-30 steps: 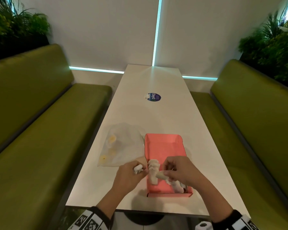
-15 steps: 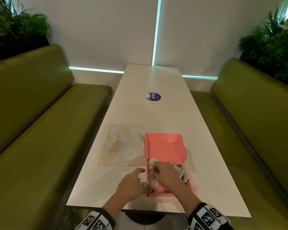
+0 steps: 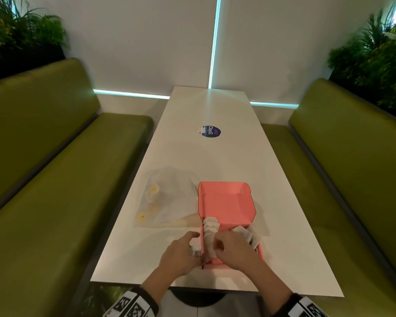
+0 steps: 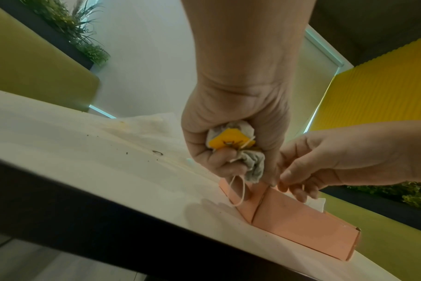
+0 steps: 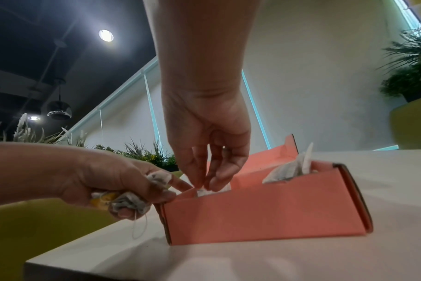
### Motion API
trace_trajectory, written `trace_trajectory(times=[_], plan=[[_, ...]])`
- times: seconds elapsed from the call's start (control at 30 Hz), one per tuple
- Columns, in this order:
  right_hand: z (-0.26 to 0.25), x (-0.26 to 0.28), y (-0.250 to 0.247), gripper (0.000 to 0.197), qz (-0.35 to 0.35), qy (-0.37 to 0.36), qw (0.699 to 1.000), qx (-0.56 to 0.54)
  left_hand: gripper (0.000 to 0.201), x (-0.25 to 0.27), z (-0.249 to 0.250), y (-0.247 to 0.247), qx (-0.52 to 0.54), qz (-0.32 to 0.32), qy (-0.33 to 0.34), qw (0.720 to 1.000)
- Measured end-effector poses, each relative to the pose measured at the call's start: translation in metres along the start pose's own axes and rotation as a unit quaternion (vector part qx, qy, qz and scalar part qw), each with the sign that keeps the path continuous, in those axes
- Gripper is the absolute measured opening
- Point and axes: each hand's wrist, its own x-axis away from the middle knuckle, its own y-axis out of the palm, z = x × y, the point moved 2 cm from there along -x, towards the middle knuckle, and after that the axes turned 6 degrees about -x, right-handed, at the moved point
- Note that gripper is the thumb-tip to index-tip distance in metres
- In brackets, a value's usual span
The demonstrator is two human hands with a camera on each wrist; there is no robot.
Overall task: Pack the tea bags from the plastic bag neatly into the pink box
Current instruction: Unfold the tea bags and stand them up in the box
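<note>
We've got the pink box [image 3: 226, 202] as anchor, lid open and leaning away from us, sitting near the front edge of the table [image 3: 215, 156].

Left hand [image 3: 181, 255] sits at the box's near-left corner, clenched around a wad of tea bags [image 4: 231, 140]; a yellow tag [image 4: 226, 140] and a loose string [image 4: 238, 192] show under the fingers. Its index finger [image 5: 178, 183] points out to the box's left wall.

Right hand [image 3: 236, 250] is over the box's near end, fingertips [image 5: 219, 180] down on a tea bag [image 5: 212, 191] at the left side of the box. Looks like a pinch, though the wrist view doesn't show the contact clearly.

A row of bags [image 3: 210, 232] stands along the box's left wall. More bags [image 3: 249, 234] stick up above its right wall.

Plastic bag [image 3: 167, 200] lies flat just left of the box, with a few yellow tags [image 3: 153, 189] visible through it.

A blue sticker [image 3: 212, 131] is well beyond the box, mid-table.
</note>
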Motion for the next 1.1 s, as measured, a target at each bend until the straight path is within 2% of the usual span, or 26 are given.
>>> trace_trajectory(times=[0.07, 0.17, 0.43, 0.67, 0.73, 0.8, 0.87, 0.9, 0.97, 1.03, 1.1], plan=[[-0.003, 0.002, 0.008, 0.021, -0.058, -0.004, 0.998, 0.017, 0.067, 0.001, 0.0, 0.0, -0.001, 0.004, 0.005, 1.0], [-0.011, 0.002, 0.011, 0.021, -0.077, 0.01, 0.997, 0.017, 0.069, 0.002, 0.0, 0.0, -0.005, 0.003, 0.014, 1.0], [-0.018, -0.003, 0.016, 0.021, -0.045, 0.034, 0.998, -0.028, 0.068, 0.002, 0.0, 0.001, -0.006, 0.01, 0.019, 1.0], [-0.01, -0.002, 0.013, 0.02, -0.036, 0.003, 0.999, -0.034, 0.067, 0.003, -0.001, 0.002, -0.004, 0.005, 0.001, 1.0], [0.004, -0.006, 0.007, 0.018, 0.007, 0.029, 0.997, -0.074, 0.066, 0.004, -0.001, 0.001, 0.003, 0.0, -0.003, 1.0], [0.025, -0.008, -0.006, 0.017, 0.118, 0.092, 0.986, -0.074, 0.065, 0.004, -0.001, 0.0, 0.003, -0.005, -0.007, 1.0], [0.045, -0.003, -0.022, 0.017, 0.213, 0.168, 0.961, -0.05, 0.063, 0.004, -0.001, 0.001, 0.0, -0.006, -0.012, 1.0], [0.053, -0.002, -0.025, 0.018, 0.222, 0.198, 0.954, -0.034, 0.063, 0.005, -0.001, 0.001, 0.001, -0.004, -0.014, 1.0], [0.06, -0.001, -0.026, 0.019, 0.194, 0.229, 0.954, -0.003, 0.062, 0.005, -0.002, 0.002, 0.001, -0.002, -0.013, 1.0], [0.06, -0.001, -0.022, 0.019, 0.176, 0.226, 0.958, 0.01, 0.062, 0.005, -0.002, 0.002, -0.002, 0.0, -0.012, 1.0], [0.058, -0.001, -0.02, 0.016, 0.188, 0.214, 0.959, 0.005, 0.061, 0.005, -0.002, 0.003, -0.008, 0.005, -0.009, 1.0]])
